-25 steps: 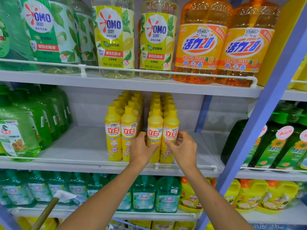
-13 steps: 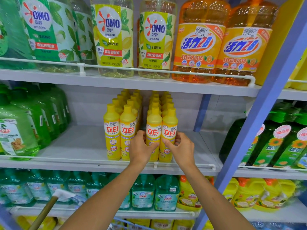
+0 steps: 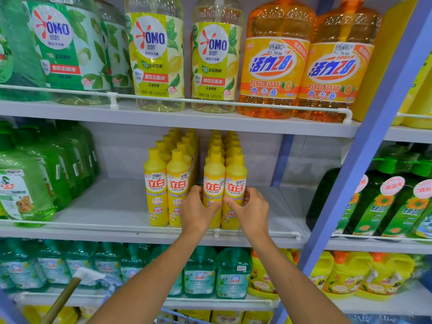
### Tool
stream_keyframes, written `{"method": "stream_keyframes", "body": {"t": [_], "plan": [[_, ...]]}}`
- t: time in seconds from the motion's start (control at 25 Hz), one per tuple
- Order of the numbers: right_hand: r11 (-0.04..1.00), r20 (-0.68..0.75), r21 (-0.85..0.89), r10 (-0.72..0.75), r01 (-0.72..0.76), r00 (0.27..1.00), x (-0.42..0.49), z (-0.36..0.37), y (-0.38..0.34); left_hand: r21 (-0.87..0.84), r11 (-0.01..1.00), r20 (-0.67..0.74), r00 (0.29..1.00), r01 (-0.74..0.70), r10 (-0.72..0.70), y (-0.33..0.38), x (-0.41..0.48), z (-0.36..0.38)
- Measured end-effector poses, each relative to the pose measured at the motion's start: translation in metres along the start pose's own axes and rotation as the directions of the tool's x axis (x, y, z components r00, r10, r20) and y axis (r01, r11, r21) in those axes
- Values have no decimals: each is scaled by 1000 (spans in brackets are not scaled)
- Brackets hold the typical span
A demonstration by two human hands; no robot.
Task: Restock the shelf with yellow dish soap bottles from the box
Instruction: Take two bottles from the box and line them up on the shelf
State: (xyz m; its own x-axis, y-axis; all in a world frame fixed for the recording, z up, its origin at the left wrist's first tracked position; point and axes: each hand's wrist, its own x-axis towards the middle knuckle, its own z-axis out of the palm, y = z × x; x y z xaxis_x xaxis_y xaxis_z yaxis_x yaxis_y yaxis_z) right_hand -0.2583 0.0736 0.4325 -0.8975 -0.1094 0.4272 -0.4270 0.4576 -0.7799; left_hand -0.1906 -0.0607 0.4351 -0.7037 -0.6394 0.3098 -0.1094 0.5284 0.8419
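Both hands (image 3: 197,212) (image 3: 253,213) around two yellow bottles (image 3: 214,183) (image 3: 235,183)

White shelf (image 3: 112,202), rows of yellow dish soap bottles (image 3: 155,183), green bottles (image 3: 25,185) left

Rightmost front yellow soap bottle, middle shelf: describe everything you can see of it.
The rightmost front bottle is slim yellow plastic with a rounded shoulder, a yellow cap and a label with red characters on white. It stands upright at the front edge of the middle shelf, side against the neighbouring bottle. The right hand grips its lower half, thumb across the front.
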Motion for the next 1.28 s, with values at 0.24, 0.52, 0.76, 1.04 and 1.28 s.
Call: {"method": "stream_keyframes", "body": {"t": [0.24, 0.52, 0.76, 1.04, 1.28], "plan": [[1000, 5, 6, 6, -6, 1000, 0, 1, 3, -10, 1000, 2, 1000, 3, -3, -2, 1, 0], [999, 24, 45, 8, -9, 1000, 3, -2, 3, -69, 996, 38, 998, 49, -46, 1, 5, -2], [1000, 39, 26, 1, -2, 999, 5, 1, 10, -55, 996, 49, 996, 75, -72, 6, 7, -2], [997, 202, -47, -58, 69, 978, -7, -27, -6, -39, 998, 92, 995, 40, -37, 5, -3, -12], [921, 332, -287, -162, 263, 929, -40, -71, -31, 418, 827, 456, 875, -375, 166, 27, -30, -55]]}}
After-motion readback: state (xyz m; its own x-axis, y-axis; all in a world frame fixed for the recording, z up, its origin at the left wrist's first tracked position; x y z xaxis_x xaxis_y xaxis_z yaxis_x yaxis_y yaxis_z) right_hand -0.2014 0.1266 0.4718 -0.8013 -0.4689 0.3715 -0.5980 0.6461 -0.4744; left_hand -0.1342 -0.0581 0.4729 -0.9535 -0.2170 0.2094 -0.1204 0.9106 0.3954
